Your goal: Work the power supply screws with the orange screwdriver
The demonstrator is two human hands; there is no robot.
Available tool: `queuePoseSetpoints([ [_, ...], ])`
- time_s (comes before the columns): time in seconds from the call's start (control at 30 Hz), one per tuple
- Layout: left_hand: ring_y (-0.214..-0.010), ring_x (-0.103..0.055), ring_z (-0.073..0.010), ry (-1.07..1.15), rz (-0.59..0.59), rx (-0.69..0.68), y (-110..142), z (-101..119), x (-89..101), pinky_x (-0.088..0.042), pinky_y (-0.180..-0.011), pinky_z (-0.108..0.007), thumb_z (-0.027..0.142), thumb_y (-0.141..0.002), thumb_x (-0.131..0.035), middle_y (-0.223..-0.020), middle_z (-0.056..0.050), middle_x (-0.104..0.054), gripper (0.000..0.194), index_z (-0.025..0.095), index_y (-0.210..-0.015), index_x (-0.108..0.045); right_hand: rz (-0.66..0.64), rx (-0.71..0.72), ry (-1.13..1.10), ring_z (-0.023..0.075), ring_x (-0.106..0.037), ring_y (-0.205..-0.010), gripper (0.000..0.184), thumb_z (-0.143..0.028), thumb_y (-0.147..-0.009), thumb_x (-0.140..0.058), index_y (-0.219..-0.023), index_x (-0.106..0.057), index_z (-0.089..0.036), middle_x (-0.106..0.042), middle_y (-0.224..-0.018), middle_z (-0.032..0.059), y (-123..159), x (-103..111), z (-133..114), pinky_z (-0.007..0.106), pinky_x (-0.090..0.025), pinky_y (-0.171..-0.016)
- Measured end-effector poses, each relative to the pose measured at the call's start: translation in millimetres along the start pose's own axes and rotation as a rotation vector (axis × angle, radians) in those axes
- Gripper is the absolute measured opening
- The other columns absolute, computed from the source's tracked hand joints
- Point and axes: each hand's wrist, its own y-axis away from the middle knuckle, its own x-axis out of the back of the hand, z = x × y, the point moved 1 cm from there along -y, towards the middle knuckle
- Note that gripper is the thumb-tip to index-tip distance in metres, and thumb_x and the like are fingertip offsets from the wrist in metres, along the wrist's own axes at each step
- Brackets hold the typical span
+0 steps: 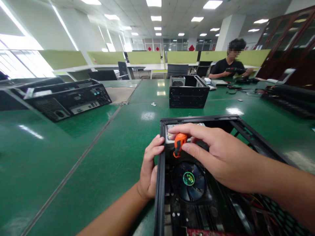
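Note:
An open black computer case (161,183) lies on its side in front of me. My left hand (150,167) is closed on the case's left edge, fingers over the rim. In my right hand (211,147) is a screwdriver with a stubby orange and black handle (180,144), held between thumb and fingers over the case's upper left corner. Its tip is hidden. Beneath the screwdriver sits a round black cooling fan (189,180) with a green label. A metal power supply (169,132) shows partly behind my right fingers.
Another black case (188,95) stands farther back on the green table (118,164). To the left lies a third case (76,101). A person (228,62) in black sits at the far right, handling a dark device. Cables (236,88) lie near them.

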Motion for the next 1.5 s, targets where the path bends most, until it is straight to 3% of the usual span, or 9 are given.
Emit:
queuePoseSetpoints([
  [0.2, -0.181, -0.073, -0.0374, -0.036, -0.016, -0.023, -4, 2, 1.6, -0.065, -0.149, -0.063, 0.039, -0.131, -0.069, -0.182, -0.013, -0.081, 0.051, 0.035, -0.181, -0.071, 0.129, -0.107, 0.108, 0.0258, -0.093, -0.094, 0.008, -0.022, -0.110, -0.085, -0.115, -0.091, -0.024, -0.100, -0.112, 0.0053, -3, -2, 2, 0.038, -0.073, -0.090],
  [0.27, -0.180, -0.074, -0.0379, -0.045, -0.010, -0.019, -4, 1, 1.8, -0.067, -0.148, -0.064, 0.038, -0.129, -0.071, -0.182, -0.012, -0.081, 0.052, 0.037, -0.181, -0.071, 0.105, -0.051, 0.110, 0.0278, -0.097, -0.109, 0.014, -0.021, -0.113, -0.081, -0.121, -0.092, -0.023, -0.102, -0.124, 0.0081, -3, -4, 3, 0.040, -0.075, -0.099],
  [0.37, -0.180, -0.074, -0.0376, -0.032, -0.005, -0.014, -3, -1, 1.6, -0.066, -0.148, -0.064, 0.035, -0.127, -0.074, -0.182, -0.011, -0.081, 0.054, 0.038, -0.181, -0.070, 0.047, 0.046, 0.106, 0.0300, -0.093, -0.148, 0.039, -0.020, -0.122, -0.064, -0.150, -0.091, -0.020, -0.096, -0.162, 0.0144, 0, -7, 3, 0.046, -0.073, -0.128],
  [0.43, -0.182, -0.072, -0.0373, -0.021, -0.007, -0.009, -2, -2, 1.3, -0.065, -0.150, -0.064, 0.035, -0.126, -0.074, -0.183, -0.011, -0.081, 0.055, 0.038, -0.181, -0.070, 0.050, 0.061, 0.096, 0.0294, -0.089, -0.157, 0.046, -0.020, -0.123, -0.058, -0.160, -0.087, -0.018, -0.092, -0.169, 0.0145, 2, -6, 1, 0.048, -0.070, -0.136],
  [0.57, -0.179, -0.074, -0.0387, -0.026, 0.004, 0.008, -1, -2, 0.9, -0.066, -0.148, -0.067, 0.038, -0.125, -0.075, -0.181, -0.011, -0.082, 0.054, 0.040, -0.180, -0.071, 0.074, 0.055, -0.006, 0.0280, -0.096, -0.141, 0.041, -0.018, -0.119, -0.063, -0.150, -0.090, -0.024, -0.099, -0.151, 0.0079, 8, 0, -11, 0.044, -0.075, -0.128],
  [0.7, -0.180, -0.074, -0.0387, 0.010, 0.001, 0.019, -1, -1, 0.3, -0.063, -0.152, -0.068, 0.043, -0.125, -0.075, -0.181, -0.008, -0.082, 0.053, 0.042, -0.179, -0.071, -0.044, 0.014, -0.113, 0.0271, -0.095, -0.141, 0.038, -0.016, -0.119, -0.065, -0.144, -0.091, -0.026, -0.100, -0.145, 0.0053, 11, 4, -20, 0.038, -0.076, -0.120],
  [0.93, -0.185, -0.069, -0.0417, 0.012, -0.028, 0.036, 8, -5, -0.4, -0.056, -0.159, -0.073, 0.043, -0.129, -0.068, -0.188, -0.008, -0.076, 0.053, 0.039, -0.183, -0.067, -0.121, 0.031, -0.089, 0.0276, -0.091, -0.150, 0.038, -0.014, -0.120, -0.063, -0.142, -0.091, -0.028, -0.097, -0.157, 0.0051, 12, 0, -18, 0.042, -0.074, -0.127],
  [1.27, -0.179, -0.075, -0.0483, -0.016, 0.009, 0.124, 6, -5, -1.4, -0.062, -0.152, -0.073, 0.058, -0.128, -0.065, -0.180, -0.007, -0.082, 0.049, 0.045, -0.175, -0.076, -0.163, 0.085, -0.082, 0.0253, -0.094, -0.140, 0.033, -0.013, -0.122, -0.061, -0.128, -0.089, -0.030, -0.100, -0.138, 0.0027, 13, 2, -24, 0.038, -0.073, -0.126],
  [1.5, -0.181, -0.072, -0.0471, -0.027, -0.018, 0.111, 9, -6, -1.1, -0.060, -0.154, -0.072, 0.054, -0.128, -0.063, -0.182, -0.007, -0.081, 0.051, 0.046, -0.177, -0.073, -0.155, 0.088, -0.066, 0.0240, -0.094, -0.140, 0.032, -0.013, -0.122, -0.063, -0.128, -0.089, -0.030, -0.100, -0.137, 0.0022, 12, 4, -24, 0.034, -0.074, -0.123],
])
